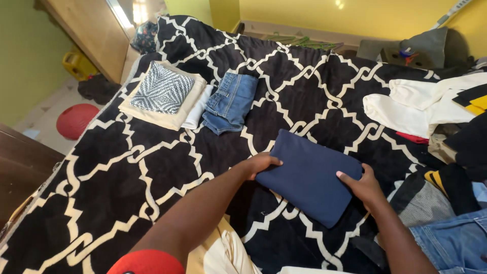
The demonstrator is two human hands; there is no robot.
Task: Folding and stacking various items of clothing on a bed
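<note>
On a bed with a black-and-white blanket, the left hand and right hand each grip an edge of a folded navy cloth; folded jeans lie beyond.

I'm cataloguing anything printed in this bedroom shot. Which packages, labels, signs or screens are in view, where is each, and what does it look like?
None show: no package, sign or screen.
What is in view is cloth: a folded navy cloth on the black-and-white blanket, held by the left hand and right hand.
Folded jeans lie further up; any tag on them is too small to tell.
</note>
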